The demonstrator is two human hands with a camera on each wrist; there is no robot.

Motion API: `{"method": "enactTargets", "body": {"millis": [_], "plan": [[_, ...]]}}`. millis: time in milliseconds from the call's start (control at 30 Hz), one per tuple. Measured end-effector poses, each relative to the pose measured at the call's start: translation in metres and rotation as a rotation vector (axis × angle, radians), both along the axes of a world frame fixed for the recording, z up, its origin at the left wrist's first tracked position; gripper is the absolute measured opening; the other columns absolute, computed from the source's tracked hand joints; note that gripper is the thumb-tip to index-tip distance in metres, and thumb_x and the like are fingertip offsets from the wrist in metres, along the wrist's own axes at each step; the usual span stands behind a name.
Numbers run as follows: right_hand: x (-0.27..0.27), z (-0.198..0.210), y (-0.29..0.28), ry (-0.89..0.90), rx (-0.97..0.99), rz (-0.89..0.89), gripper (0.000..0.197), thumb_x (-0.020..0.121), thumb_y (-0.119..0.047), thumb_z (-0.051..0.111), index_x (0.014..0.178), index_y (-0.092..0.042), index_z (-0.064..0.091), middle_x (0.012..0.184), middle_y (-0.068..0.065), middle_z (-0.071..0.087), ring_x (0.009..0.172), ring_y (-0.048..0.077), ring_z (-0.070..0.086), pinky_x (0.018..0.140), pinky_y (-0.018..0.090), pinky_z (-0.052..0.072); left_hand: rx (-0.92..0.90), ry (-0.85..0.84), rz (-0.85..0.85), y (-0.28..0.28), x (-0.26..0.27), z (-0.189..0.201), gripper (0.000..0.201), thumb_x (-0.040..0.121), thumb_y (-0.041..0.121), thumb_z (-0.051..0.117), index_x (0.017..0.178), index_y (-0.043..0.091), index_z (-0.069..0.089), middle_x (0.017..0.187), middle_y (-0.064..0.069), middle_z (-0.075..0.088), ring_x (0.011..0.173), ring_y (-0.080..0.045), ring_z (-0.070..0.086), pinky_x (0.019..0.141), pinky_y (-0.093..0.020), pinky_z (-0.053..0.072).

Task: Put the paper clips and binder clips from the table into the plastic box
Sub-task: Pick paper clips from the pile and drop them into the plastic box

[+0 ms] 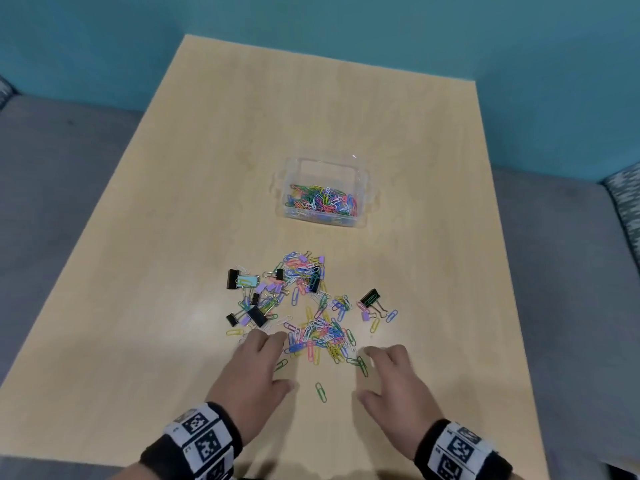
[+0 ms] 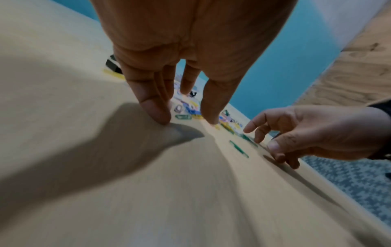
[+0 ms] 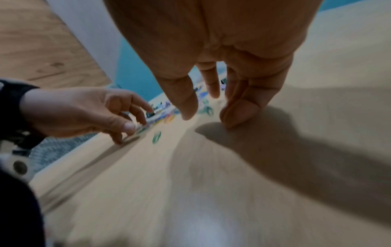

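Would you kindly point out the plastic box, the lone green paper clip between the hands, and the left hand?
plastic box (image 1: 362, 221), head view, near right corner of its clear wall.
green paper clip (image 1: 321, 392), head view, middle of the clip.
left hand (image 1: 254, 379), head view, back of the hand.

Light wood-grain table (image 1: 408, 140) stands on grey carpet (image 1: 59, 188). Teal wall (image 1: 381, 26) behind. Patterned upholstery (image 1: 627, 195) at right edge (partly cut off).
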State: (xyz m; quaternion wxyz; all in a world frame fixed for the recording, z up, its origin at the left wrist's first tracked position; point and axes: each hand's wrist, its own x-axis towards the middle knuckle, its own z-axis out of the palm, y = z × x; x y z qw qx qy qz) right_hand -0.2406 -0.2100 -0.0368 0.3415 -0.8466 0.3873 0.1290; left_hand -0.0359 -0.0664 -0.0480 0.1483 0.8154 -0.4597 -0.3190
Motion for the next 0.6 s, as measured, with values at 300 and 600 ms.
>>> {"method": "enactTargets", "body": {"millis": [300,600], "plan": [[0.080,-0.027,-0.007,-0.114,-0.154,0.063,0.057,0.084,-0.013,0.057,0.135,-0.024,0.035,0.119,0.004,0.036,0.103,0.026,0.046,0.085,0.036,0.048,-0.053,-0.125,-0.034,-0.067,-0.002,-0.014,0.060,0.082,0.023,0.062,0.136,0.024,0.037,0.114,0.000,0.038,0.104,-0.019,0.041,0.090,-0.029,0.042],[0.089,-0.032,-0.026,-0.130,-0.207,0.135,0.018,0.080,0.006,0.049,0.088,-0.010,0.050,0.099,0.012,0.045,0.076,0.029,0.044,0.058,0.034,0.035,-0.066,-0.179,-0.081,-0.080,0.012,-0.018,0.007,0.081,0.007,0.059,0.083,0.012,0.055,0.090,-0.004,0.045,0.073,-0.024,0.048,0.059,-0.032,0.037]]}}
